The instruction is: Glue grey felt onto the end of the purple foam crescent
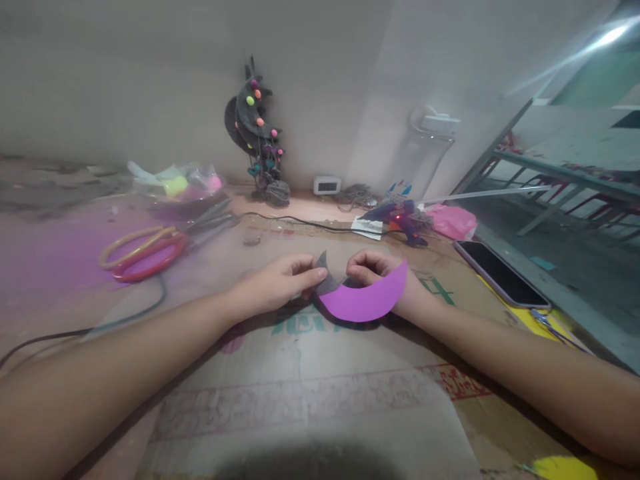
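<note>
A purple crescent cutout is held up over the middle of the work surface, its left end covered in dark grey material. My left hand pinches that grey end between thumb and fingers. Just above the crescent's inner curve, my right hand has its fingertips pressed together; what they hold is too small to make out. Part of the right hand is hidden behind the crescent's right tip.
Scissors with red and yellow handles lie left. Against the wall stands a dark crescent ornament with coloured balls. A glue gun with a lit red light, its cord, a small clock and a phone lie around.
</note>
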Demonstrator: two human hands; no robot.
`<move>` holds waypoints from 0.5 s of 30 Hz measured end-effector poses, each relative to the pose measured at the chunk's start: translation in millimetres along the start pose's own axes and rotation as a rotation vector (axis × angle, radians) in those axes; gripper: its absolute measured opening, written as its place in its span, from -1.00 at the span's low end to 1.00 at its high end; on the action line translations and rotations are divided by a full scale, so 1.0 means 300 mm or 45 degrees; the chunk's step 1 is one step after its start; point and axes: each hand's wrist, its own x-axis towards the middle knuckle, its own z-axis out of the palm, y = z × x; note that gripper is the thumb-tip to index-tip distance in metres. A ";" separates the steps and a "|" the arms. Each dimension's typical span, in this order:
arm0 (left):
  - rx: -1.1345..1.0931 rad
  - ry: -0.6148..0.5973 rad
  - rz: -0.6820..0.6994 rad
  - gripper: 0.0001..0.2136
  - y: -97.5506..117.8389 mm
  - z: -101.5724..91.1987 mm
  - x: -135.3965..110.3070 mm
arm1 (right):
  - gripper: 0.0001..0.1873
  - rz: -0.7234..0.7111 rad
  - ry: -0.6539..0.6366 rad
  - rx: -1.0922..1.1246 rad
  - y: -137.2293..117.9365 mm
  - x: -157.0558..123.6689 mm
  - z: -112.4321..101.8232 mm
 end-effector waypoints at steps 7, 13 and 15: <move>0.012 -0.043 -0.003 -0.72 0.012 0.002 -0.006 | -0.76 -0.063 -0.021 -0.056 0.019 0.002 0.000; -0.027 0.008 -0.017 -0.68 -0.003 -0.004 0.001 | -0.78 -0.049 -0.027 -0.078 0.010 0.002 -0.001; -0.007 0.077 0.010 -0.66 -0.010 -0.008 0.006 | -0.81 -0.051 0.023 -0.095 0.004 0.000 -0.003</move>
